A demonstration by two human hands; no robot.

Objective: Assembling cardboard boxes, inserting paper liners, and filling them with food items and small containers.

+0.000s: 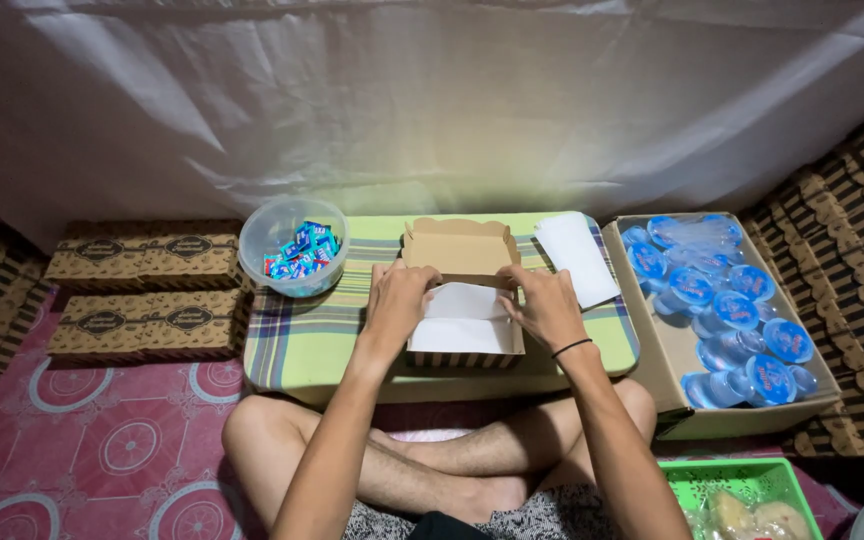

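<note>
**Both hands at an open snack box**

Left hand (397,300) and right hand (544,305) rest on the box (464,345), fingers spread on its side edges, pressing down a white paper sheet (467,318) inside. It sits mid-table (302,345), long axis left to right, lid open toward the wall. Largest first: one carton (672,385) of sealed water cups at right, two rows of folded boxes (147,322) at left, one bowl (294,247) of candies, one stack of paper (576,258).

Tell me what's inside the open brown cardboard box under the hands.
A white paper sheet lines the open brown cardboard box; the left hand and right hand hide its edges. Anything beneath is covered.
</note>
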